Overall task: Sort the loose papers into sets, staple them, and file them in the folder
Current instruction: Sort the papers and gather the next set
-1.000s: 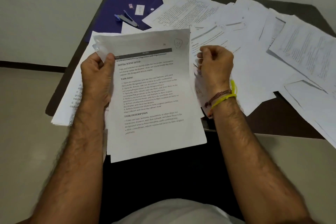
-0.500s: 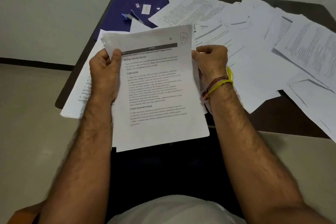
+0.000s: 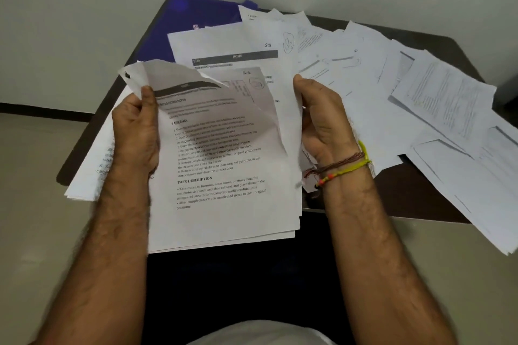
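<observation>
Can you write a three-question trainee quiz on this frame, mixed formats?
1. True or false: the left hand grips the held stack of printed white paper sheets by its left edge.
2. Multiple choice: where is the flat blue plastic folder? A) on the person's lap B) at the far left corner of the dark brown table C) on the floor
3. Fill in: the top sheet's upper right corner is ____ over, showing the next page.

Key: 1 true; 2 B; 3 curled. The right hand holds the stack's right edge, thumb up. Other loose white papers lie spread across the table.
</observation>
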